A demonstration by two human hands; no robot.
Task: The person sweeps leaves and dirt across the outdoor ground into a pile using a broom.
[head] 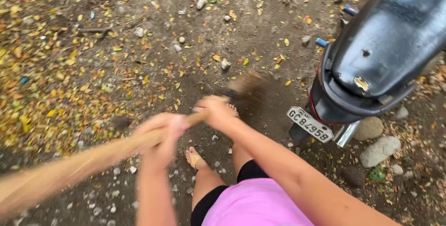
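Both my hands grip a long pale wooden broom handle (83, 161) that runs from the lower left up toward the middle. My left hand (160, 135) holds it lower down, my right hand (216, 112) further up near the head. The brown bristle head (248, 86) is blurred over the dirt ground just left of a parked scooter. My bare feet (197, 158) stand on the dirt below the hands. Yellow and orange fallen leaves (55, 82) lie thick on the left side.
The rear of a black scooter (381, 54) with a white number plate (310, 124) and a chrome exhaust stands at the right. Grey stones (380, 150) lie beside its wheel. Small pebbles are scattered over the dirt.
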